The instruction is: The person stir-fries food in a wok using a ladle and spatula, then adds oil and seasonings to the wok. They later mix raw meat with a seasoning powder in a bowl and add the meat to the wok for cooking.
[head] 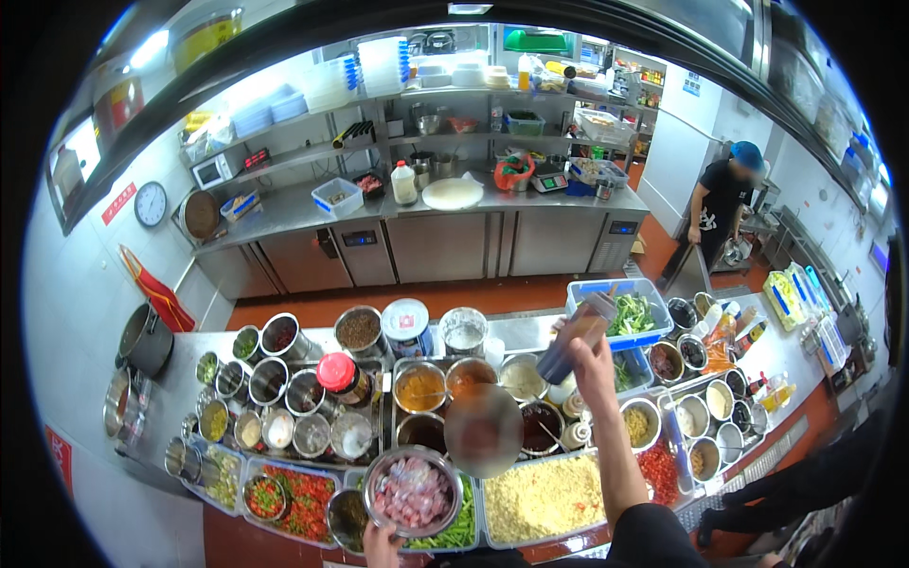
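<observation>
My left hand (383,545) grips the near rim of a stainless steel bowl (454,522) full of raw, pinkish cut meat (413,490). The bowl is above a tub of cut green vegetables (461,522) and partly covers it. My right hand (595,369) is wrapped around a clear plastic squeeze bottle (574,337) with dark liquid in it. Raised over the sauce pots, the bottle leans, its narrow end pointing up and to the right. Below it are a pot of dark sauce (537,419) and a pot of pale sauce (523,376).
Tubs of chopped red peppers (305,497) and minced garlic-like pieces (547,490) line the near edge. Several steel seasoning pots stand left, beside a red-lidded jar (339,370). Leafy greens (632,314) fill a blue-edged container. Beyond the counter, a person (717,206) stands right. A blurred disc masks one pot.
</observation>
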The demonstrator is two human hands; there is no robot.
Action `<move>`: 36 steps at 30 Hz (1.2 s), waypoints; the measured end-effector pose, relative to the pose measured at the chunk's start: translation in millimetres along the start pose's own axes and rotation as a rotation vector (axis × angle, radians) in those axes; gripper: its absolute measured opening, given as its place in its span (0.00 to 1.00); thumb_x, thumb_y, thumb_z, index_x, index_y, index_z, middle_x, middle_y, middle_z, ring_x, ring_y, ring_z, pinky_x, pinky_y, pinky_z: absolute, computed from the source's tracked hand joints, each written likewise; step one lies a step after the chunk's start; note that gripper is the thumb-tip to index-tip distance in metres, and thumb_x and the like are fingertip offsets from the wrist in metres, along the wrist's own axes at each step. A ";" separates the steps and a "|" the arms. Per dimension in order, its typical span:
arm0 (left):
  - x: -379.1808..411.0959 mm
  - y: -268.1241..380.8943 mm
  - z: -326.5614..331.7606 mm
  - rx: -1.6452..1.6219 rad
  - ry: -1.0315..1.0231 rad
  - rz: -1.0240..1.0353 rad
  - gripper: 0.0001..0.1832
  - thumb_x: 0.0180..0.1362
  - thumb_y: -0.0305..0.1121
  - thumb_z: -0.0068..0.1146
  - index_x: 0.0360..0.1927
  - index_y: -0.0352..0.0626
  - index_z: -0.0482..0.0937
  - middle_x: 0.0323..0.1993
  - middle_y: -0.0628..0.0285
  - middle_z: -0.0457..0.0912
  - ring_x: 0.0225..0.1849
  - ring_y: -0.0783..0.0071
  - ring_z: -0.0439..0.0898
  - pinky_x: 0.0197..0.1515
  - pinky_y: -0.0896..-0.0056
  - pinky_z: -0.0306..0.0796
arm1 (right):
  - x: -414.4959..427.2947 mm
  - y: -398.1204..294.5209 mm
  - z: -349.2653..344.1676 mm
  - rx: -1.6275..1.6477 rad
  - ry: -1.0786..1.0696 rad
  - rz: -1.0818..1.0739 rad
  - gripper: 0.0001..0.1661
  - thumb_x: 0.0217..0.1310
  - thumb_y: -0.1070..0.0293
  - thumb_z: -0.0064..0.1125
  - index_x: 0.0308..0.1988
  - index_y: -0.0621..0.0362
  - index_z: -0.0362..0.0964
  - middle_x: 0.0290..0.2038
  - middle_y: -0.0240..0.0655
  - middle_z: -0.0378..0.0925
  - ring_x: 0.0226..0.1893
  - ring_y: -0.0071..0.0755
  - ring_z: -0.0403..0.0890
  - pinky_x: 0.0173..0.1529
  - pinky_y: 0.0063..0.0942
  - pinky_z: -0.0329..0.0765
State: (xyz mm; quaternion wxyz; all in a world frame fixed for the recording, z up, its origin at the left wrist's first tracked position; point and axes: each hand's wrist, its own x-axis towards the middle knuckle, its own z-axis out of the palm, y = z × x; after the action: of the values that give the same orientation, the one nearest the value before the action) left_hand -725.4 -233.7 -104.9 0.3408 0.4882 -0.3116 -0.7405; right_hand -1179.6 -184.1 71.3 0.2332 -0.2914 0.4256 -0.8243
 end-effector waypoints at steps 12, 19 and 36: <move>7.1 -12.1 52.6 0.058 -0.228 -0.108 0.16 0.57 0.32 0.52 0.48 0.39 0.74 0.40 0.61 0.78 0.36 0.68 0.78 0.37 0.71 0.73 | -162.7 -35.5 124.3 1.464 -0.311 0.817 0.40 0.58 0.51 0.58 0.57 0.67 0.51 0.38 0.36 0.62 0.29 0.29 0.72 0.29 0.26 0.74; 27.9 -33.0 50.3 0.263 -0.367 0.500 0.14 0.56 0.33 0.54 0.45 0.39 0.74 0.37 0.61 0.77 0.36 0.74 0.77 0.36 0.70 0.74 | -239.9 86.6 70.1 1.154 0.310 1.208 0.29 0.59 0.51 0.55 0.48 0.67 0.64 0.37 0.37 0.70 0.34 0.29 0.76 0.36 0.28 0.81; 30.1 -44.7 30.1 0.093 -0.314 0.039 0.12 0.53 0.28 0.54 0.40 0.37 0.76 0.37 0.65 0.76 0.34 0.79 0.77 0.32 0.76 0.75 | -268.0 88.5 66.4 0.948 0.154 1.422 0.34 0.64 0.50 0.49 0.53 0.71 0.54 0.33 0.39 0.61 0.29 0.30 0.68 0.30 0.26 0.76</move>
State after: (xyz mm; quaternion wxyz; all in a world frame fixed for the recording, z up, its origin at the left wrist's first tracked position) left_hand -771.2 -228.6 -145.9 0.2793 0.3756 -0.4047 -0.7856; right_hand -929.1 -99.0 -47.4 0.7623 0.2298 0.1321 -0.5904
